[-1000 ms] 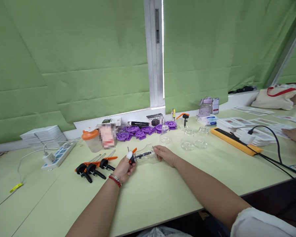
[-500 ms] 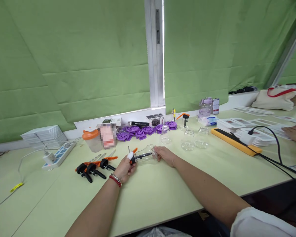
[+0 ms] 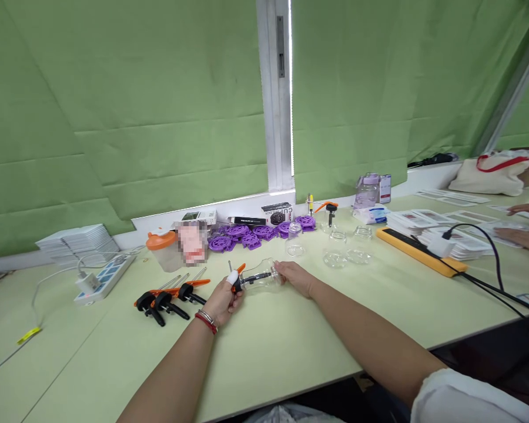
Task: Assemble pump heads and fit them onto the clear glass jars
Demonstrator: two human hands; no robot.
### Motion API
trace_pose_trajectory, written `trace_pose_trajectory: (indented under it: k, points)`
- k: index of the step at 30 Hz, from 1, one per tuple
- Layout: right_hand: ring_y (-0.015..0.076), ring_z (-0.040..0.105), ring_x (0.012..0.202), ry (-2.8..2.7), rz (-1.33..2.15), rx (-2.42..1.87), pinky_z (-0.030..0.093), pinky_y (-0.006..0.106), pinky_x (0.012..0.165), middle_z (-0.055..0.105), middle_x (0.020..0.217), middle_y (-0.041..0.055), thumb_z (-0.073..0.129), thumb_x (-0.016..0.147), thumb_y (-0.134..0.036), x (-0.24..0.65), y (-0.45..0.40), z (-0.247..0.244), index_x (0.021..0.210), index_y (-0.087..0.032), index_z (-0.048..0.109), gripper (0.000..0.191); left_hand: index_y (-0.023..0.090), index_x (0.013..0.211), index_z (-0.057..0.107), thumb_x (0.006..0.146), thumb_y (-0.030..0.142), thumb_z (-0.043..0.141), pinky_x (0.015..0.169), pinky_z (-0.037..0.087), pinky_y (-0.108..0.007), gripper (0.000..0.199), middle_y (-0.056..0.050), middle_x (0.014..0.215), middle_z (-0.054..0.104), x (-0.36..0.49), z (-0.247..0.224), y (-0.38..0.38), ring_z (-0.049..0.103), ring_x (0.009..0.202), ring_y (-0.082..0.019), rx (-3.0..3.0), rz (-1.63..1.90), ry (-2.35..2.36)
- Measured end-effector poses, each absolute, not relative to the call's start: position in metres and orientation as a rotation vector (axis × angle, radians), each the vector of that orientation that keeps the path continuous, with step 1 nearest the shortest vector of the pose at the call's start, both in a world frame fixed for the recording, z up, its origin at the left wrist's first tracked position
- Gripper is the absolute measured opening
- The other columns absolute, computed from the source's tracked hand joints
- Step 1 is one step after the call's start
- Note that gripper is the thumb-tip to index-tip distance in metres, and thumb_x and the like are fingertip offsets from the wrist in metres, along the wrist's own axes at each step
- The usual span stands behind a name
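A clear bottle [image 3: 268,283] lies sideways between my hands, just above the table or on it; I cannot tell which. My left hand [image 3: 223,301] is closed around the black cap [image 3: 237,286] at its mouth, from which an orange lever [image 3: 242,268] sticks up. A black stem [image 3: 258,277] runs inside the bottle. At the other end, my right hand [image 3: 294,277] grips the bottle's base. Left of my left hand lie black caps [image 3: 164,301] with orange levers, stems and metal rods. Clear bottles [image 3: 335,249] stand to the right, one with a capped top [image 3: 331,216].
Purple round parts [image 3: 240,234] are piled behind my hands. An orange-lidded cup [image 3: 162,249] and a white power strip [image 3: 106,279] are on the left. On the right lie a yellow power strip [image 3: 417,249], paper stacks [image 3: 423,220] and another person's hands [image 3: 518,235].
My hands and the bottle stay nearly in place. At the far right, the other person's hands have shifted over the papers, and both now show.
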State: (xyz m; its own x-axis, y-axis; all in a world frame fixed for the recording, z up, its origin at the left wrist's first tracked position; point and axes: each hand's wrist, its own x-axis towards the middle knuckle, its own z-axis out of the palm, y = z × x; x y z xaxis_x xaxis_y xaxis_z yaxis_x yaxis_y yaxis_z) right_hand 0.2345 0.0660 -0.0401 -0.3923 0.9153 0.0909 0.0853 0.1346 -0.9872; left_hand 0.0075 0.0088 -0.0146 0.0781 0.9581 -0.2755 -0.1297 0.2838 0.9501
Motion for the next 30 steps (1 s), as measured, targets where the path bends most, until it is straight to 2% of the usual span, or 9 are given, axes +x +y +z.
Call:
trace_pose_trajectory:
  k: [2,5,7,9,14,16,18,21,30]
  points:
    - [0.0131,0.045,0.062,-1.637,1.338,-0.988,0.038,0.031,0.071,0.051,0.063,0.0002,0.047,0.079,-0.066,0.2352,0.0663,-0.0414,0.072,-0.015,0.061,0.053,0.019,0.076,0.043,0.076,0.062,0.05,0.038,0.007,-0.02,0.044,0.005,0.058,0.042,0.0075,-0.014,0.0088,0.031,0.036,-0.004,0.93,1.017,1.182]
    - [0.0126,0.049,0.07,-1.597,1.429,-0.844,0.04,0.03,0.072,0.057,0.09,0.0036,0.06,0.074,-0.057,0.238,0.0645,-0.0404,0.101,-0.019,0.062,0.047,0.019,0.075,0.042,0.076,0.063,0.05,0.038,0.007,-0.02,0.044,0.005,0.058,0.043,0.0069,-0.013,0.009,0.031,0.036,-0.004,0.918,1.016,1.174]
    - [0.0125,0.051,0.076,-1.566,1.492,-0.758,0.041,0.029,0.071,0.052,0.109,0.005,0.07,0.069,-0.048,0.2392,0.0633,-0.0387,0.121,-0.025,0.054,0.059,0.019,0.074,0.041,0.076,0.063,0.05,0.038,0.007,-0.02,0.044,0.005,0.058,0.042,0.0067,-0.0127,0.009,0.031,0.036,-0.004,0.916,1.009,1.166]
    - [0.0126,0.052,0.076,-1.556,1.519,-0.742,0.041,0.027,0.067,0.052,0.108,0.0054,0.072,0.068,-0.045,0.2386,0.0633,-0.0375,0.127,-0.026,0.049,0.066,0.019,0.074,0.042,0.076,0.063,0.05,0.038,0.006,-0.02,0.045,0.004,0.058,0.042,0.0069,-0.0126,0.0089,0.03,0.036,-0.004,0.923,1.003,1.163]
    - [0.0102,0.042,0.059,-1.645,1.417,-0.834,0.035,0.026,0.059,0.052,0.072,0.0009,0.051,0.081,-0.058,0.2346,0.0646,-0.038,0.099,-0.016,0.064,0.048,0.019,0.075,0.044,0.077,0.063,0.05,0.037,0.007,-0.02,0.045,0.004,0.058,0.043,0.007,-0.0126,0.009,0.03,0.036,-0.004,0.915,1.006,1.167]
    - [0.01,0.041,0.06,-1.656,1.388,-0.851,0.036,0.027,0.061,0.052,0.075,0.001,0.05,0.081,-0.059,0.2348,0.0633,-0.0373,0.097,-0.016,0.065,0.049,0.018,0.074,0.044,0.077,0.063,0.049,0.037,0.007,-0.02,0.045,0.004,0.057,0.042,0.0066,-0.0126,0.0093,0.03,0.036,-0.004,0.906,1.003,1.167]
    - [0.0109,0.044,0.067,-1.619,1.418,-0.831,0.039,0.028,0.066,0.053,0.089,0.003,0.059,0.077,-0.056,0.2362,0.0613,-0.0359,0.113,-0.019,0.06,0.051,0.018,0.073,0.043,0.077,0.063,0.048,0.037,0.007,-0.02,0.045,0.004,0.057,0.042,0.0062,-0.0127,0.0098,0.03,0.036,-0.004,0.896,1.003,1.165]
    - [0.0134,0.048,0.082,-1.56,1.501,-0.771,0.041,0.028,0.071,0.047,0.11,0.0055,0.074,0.067,-0.044,0.2376,0.0593,-0.0337,0.131,-0.026,0.045,0.073,0.019,0.073,0.042,0.078,0.062,0.048,0.037,0.007,-0.02,0.044,0.004,0.057,0.042,0.0059,-0.0132,0.0105,0.03,0.036,-0.004,0.892,1.011,1.164]
    - [0.0116,0.042,0.063,-1.618,1.398,-0.891,0.036,0.027,0.062,0.048,0.07,-0.0003,0.056,0.076,-0.06,0.2314,0.0625,-0.0349,0.095,-0.016,0.062,0.049,0.019,0.075,0.041,0.078,0.061,0.049,0.037,0.007,-0.02,0.042,0.005,0.057,0.042,0.0057,-0.0148,0.0106,0.03,0.036,-0.004,0.922,1.012,1.163]
